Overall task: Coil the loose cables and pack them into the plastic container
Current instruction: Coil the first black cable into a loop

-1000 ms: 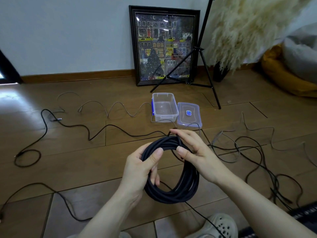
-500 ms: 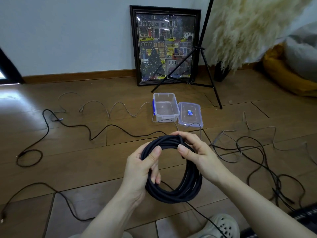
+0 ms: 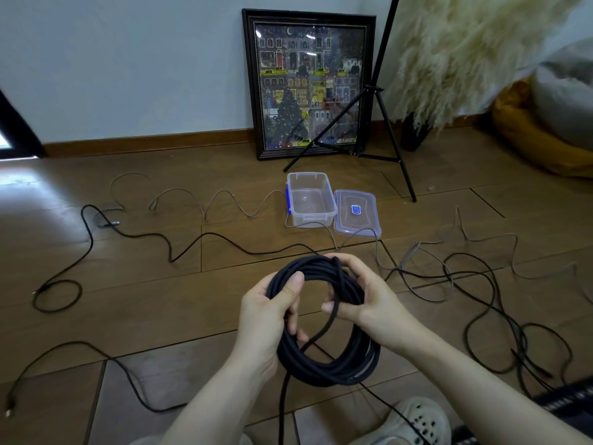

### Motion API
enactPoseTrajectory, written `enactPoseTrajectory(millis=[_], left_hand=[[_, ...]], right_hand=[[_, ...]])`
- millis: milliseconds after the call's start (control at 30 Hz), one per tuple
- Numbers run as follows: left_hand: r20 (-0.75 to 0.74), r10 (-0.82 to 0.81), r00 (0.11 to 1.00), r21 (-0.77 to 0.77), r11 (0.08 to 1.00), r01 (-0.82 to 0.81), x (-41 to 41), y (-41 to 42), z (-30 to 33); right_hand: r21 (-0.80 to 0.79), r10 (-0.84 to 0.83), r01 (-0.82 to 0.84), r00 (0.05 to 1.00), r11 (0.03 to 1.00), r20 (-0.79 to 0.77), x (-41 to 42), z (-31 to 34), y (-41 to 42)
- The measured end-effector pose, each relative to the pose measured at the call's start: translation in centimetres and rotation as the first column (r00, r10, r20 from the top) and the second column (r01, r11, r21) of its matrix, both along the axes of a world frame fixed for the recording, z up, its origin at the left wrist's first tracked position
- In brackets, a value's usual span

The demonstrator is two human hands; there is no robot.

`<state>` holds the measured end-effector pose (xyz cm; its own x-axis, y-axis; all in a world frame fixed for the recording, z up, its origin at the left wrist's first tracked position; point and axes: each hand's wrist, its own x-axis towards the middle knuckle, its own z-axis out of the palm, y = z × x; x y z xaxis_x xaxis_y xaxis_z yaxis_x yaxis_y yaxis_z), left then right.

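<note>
A: Black, matte and thick, the round coil of black cable (image 3: 324,319) hangs between both hands above the wooden plank floor (image 3: 154,293). The left hand (image 3: 269,319) clenches the coil's left side, thumb across the strands.

B: And there's the change! A second ago the right hand (image 3: 362,300) only pinched the top of the coil; now its grip holds a loose strand drawn across the middle of the ring.

A: Looks like a binding wrap to me, so this coil is nearly ready for packing.

B: The clear rectangular plastic container (image 3: 310,200) sits open on the floor ahead, well apart from the coil, its clear flat lid with blue clips (image 3: 356,216) just beside it.

A: Plenty left, though. A thin grey wavy cable (image 3: 205,200) snakes leftward, and a tangle of thin black cables (image 3: 500,309) sprawls on the right.
</note>
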<state>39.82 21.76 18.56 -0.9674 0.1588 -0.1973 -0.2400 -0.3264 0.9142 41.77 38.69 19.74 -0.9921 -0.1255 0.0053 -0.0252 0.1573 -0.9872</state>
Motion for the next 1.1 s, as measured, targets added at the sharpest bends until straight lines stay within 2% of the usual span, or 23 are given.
enactPoseTrajectory(millis=[167, 267, 433, 600, 767, 867, 1100], left_hand=[[0.026, -0.013, 1.000, -0.009, 1.000, 0.013, 0.2, 0.1, 0.1], [-0.020, -0.033, 0.999, -0.082, 0.996, 0.032, 0.3, 0.1, 0.1], [-0.158, -0.123, 0.980, -0.206, 0.974, 0.089, 0.4, 0.0, 0.1], [-0.147, -0.253, 0.956, -0.250, 0.945, 0.211, 0.1, -0.3, -0.2], [-0.232, -0.362, 0.903, -0.473, 0.853, 0.221, -0.2, -0.8, 0.1], [-0.294, -0.349, 0.890, -0.499, 0.850, 0.168, -0.3, -0.8, 0.2], [-0.275, -0.168, 0.947, -0.488, 0.873, 0.013, -0.1, -0.6, 0.4]], right_hand=[[-0.031, -0.024, 0.024, 1.000, 0.999, 0.019, -0.2, 0.2, 0.3], [-0.009, -0.057, 0.058, 0.997, 0.998, 0.046, -0.3, 0.5, 0.4], [-0.083, -0.090, 0.096, 0.993, 0.992, 0.070, 0.1, 0.0, 0.5], [-0.159, -0.049, 0.070, 0.989, 0.985, 0.137, -0.1, -0.3, 1.1], [-0.141, -0.030, 0.049, 0.991, 0.989, 0.134, -0.3, -0.3, 1.3], [-0.076, -0.047, 0.055, 0.992, 0.996, 0.113, -0.3, -0.7, 1.1], [0.105, 0.002, 0.002, 0.999, 0.994, -0.033, 0.4, -0.7, 0.2]])
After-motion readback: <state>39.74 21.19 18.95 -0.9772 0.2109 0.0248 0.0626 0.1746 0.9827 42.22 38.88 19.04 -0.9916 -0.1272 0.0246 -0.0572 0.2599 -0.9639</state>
